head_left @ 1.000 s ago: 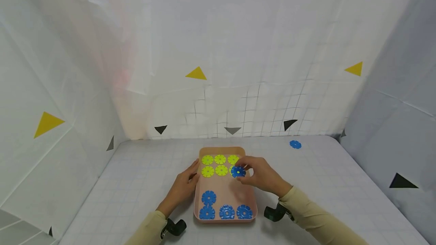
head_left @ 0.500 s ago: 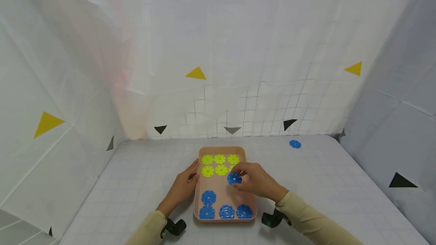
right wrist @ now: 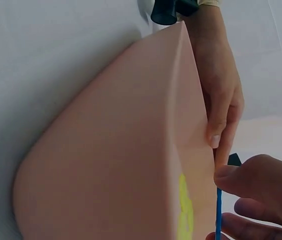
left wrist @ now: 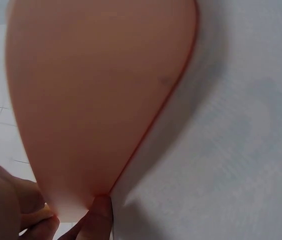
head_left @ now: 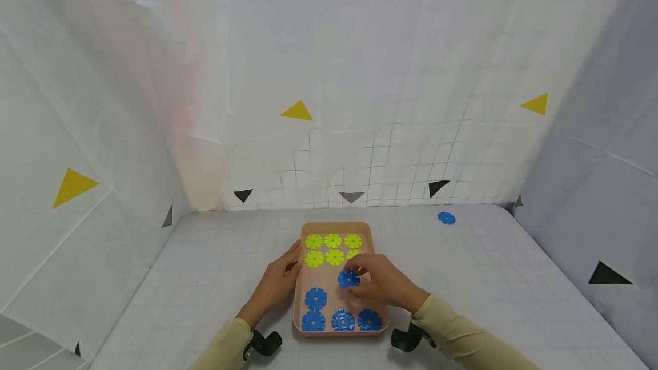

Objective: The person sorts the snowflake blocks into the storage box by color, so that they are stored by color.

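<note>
My right hand pinches a blue notched plastic disc between thumb and fingers, over the middle of a shallow pink tray. The right wrist view shows this blue disc edge-on. Along the tray's left side, my left hand rests with extended fingers against the outer wall. In the left wrist view, its fingertips touch the pink wall. Two rows of yellow notched discs lie at the tray's far end, one partly hidden by my right hand. Several blue discs lie toward its near end.
Another blue disc lies alone on the white table, near the back right. White sheeting with yellow and dark triangles surrounds the table at the back and both sides. Small dark cameras are strapped to both wrists.
My right hand has carried the blue disc from over the yellow discs toward the near end and slightly left. The left hand and the tray stay put.
</note>
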Motion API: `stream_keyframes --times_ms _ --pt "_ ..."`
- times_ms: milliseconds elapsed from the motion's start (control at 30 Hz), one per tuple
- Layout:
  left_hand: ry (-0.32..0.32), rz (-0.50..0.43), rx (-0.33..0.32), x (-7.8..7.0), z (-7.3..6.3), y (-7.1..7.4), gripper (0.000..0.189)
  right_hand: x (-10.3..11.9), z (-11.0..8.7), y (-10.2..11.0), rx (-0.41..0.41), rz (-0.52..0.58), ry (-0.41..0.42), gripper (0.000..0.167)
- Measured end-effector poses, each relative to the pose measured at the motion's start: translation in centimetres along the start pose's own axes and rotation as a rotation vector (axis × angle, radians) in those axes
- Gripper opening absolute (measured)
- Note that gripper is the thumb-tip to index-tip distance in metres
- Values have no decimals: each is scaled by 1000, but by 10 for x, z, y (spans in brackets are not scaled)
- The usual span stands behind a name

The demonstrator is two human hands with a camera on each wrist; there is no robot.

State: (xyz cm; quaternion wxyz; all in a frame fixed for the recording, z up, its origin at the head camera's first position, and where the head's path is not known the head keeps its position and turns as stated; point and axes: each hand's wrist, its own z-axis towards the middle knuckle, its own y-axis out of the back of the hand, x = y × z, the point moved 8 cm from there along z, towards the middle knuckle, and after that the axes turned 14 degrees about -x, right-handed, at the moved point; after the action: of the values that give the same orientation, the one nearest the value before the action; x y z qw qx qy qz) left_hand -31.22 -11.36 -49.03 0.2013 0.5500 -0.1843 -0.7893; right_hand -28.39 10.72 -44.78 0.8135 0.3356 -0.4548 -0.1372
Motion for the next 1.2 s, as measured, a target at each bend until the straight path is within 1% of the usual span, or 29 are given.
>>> stream_keyframes --times_ms 300,567,667,833,1033,1200 --pt "6 2 -3 0 1 0 53 0 -2 -10 35 -10 8 34" --pt "2 20 -12 2 2 -1 53 -5 -1 -17 53 -43 -17 33" --pt "6 24 -11 2 1 -1 53 -7 -1 -20 63 -42 -28 32" --pt "14 32 -12 0 1 -1 54 -7 -1 -25 85 -26 -22 31" --pt "15 30 -14 -1 0 0 54 -6 -3 -30 113 -26 -66 34" --pt "0 35 -18 -3 0 0 54 -6 -5 -33 117 -58 -61 36"
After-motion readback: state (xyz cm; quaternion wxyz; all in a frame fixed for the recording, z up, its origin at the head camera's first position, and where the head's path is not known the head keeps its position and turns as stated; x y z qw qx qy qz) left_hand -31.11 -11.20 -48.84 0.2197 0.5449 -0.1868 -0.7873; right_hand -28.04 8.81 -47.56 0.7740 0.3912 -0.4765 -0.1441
